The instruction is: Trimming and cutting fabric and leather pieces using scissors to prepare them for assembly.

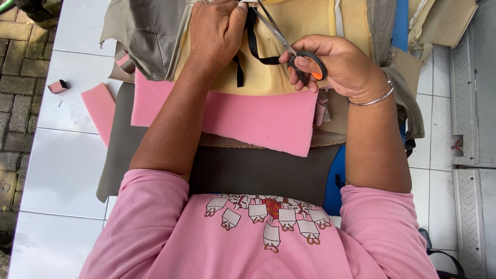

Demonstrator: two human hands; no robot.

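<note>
No packages or signs lie on the white tiled floor [62, 170]; the only print in view is a row of small white tag-like shapes with red and orange outlines across the chest of the person's pink shirt [258, 243]. The right hand [346, 64] is closed around the orange-lined black handles of a pair of scissors [289, 49], thumb and fingers through the loops, with the slim metal blades angled up and to the left toward the top edge of the picture. The left hand [214, 31] is bunched shut, pinching the upper end of a black strap [251, 44] just beside the blade tips; what exactly the fingertips grip is cut off by the frame. The strap hangs down over a yellowish foam-backed seat cover [299, 26], loops to the right toward the scissors and drops in a short tail on the left. Grey leather-like cloth [150, 36] folds off the cover's left side. Under the cover's near edge lies a pink foam sheet [263, 121], resting on a dark grey mat [258, 170]. A smaller pink foam offcut [99, 108] sits at the mat's left edge, and a tiny pink-and-black scrap [57, 86] lies farther left on the tiles. A thin silver bangle [373, 99] circles the right wrist.
</note>
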